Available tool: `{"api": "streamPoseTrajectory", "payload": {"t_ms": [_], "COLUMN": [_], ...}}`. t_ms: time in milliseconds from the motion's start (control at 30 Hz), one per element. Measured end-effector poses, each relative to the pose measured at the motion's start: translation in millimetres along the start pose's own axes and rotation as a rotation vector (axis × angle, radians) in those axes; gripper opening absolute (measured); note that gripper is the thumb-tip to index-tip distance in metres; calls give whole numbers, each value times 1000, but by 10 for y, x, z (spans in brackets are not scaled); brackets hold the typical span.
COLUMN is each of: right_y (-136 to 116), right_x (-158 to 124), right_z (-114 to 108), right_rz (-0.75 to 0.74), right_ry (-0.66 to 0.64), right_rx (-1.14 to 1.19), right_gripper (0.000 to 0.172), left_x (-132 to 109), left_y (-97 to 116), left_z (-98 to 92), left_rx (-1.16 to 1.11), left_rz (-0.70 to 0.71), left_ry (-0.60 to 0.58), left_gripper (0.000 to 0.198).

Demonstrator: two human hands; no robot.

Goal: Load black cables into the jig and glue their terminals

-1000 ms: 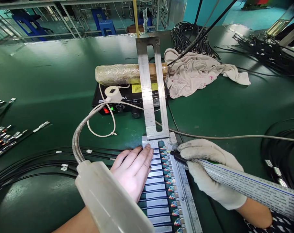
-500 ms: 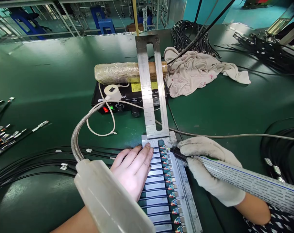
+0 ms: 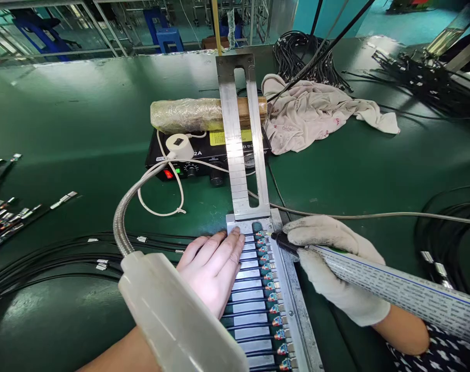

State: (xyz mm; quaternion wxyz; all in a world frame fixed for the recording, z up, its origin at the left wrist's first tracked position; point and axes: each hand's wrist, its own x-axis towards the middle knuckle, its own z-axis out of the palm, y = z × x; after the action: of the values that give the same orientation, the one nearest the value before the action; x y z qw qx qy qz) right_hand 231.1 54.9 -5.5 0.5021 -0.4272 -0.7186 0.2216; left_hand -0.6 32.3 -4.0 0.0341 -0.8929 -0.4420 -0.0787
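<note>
My bare left hand [image 3: 215,266] lies flat on the metal fixture [image 3: 297,315], its fingers stretched over the top cables near the upper end. Black cables sit side by side across the fixture, ending in a column of small connectors [image 3: 273,297] with coloured wires and metal plugs. In a white glove, my right hand [image 3: 339,258] is closed around a large printed glue tube [image 3: 397,289]. The tube's black nozzle [image 3: 284,242] points left, with its tip beside the uppermost connectors. Whether the tip touches one, I cannot tell.
A lamp head [image 3: 176,310] on a flexible neck blocks part of the view over my left wrist. Behind the fixture stand a slotted metal plate [image 3: 230,134] and a black control box [image 3: 203,165] with a wrapped roll. A cloth [image 3: 308,113] and cable bundles [image 3: 308,59] lie beyond.
</note>
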Motion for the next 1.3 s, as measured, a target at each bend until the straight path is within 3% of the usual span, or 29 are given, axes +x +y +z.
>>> {"api": "streamPoseTrajectory", "payload": {"t_ms": [700,967,1133,1300], "right_y": [-22,-41,-66,-41], "right_x": [9,21,-5,-54], "right_z": [-4,-10,-102,-90], "right_rz": [-39,-51,-141,-91], "right_ry": [-5,5,-5,-43], "right_rx": [50,40,91,68], "right_gripper": [6,9,22,19], "left_x": [11,3,18,9], "left_y": [5,18,7,-1], "left_z": [-12,-14,1,6], "left_rx": [-32,-38,-23,-24], "left_rz": [-14,-29,-10,-9], "left_ry": [-6,-9,-6,-14], "left_gripper": [37,37,37,37]}}
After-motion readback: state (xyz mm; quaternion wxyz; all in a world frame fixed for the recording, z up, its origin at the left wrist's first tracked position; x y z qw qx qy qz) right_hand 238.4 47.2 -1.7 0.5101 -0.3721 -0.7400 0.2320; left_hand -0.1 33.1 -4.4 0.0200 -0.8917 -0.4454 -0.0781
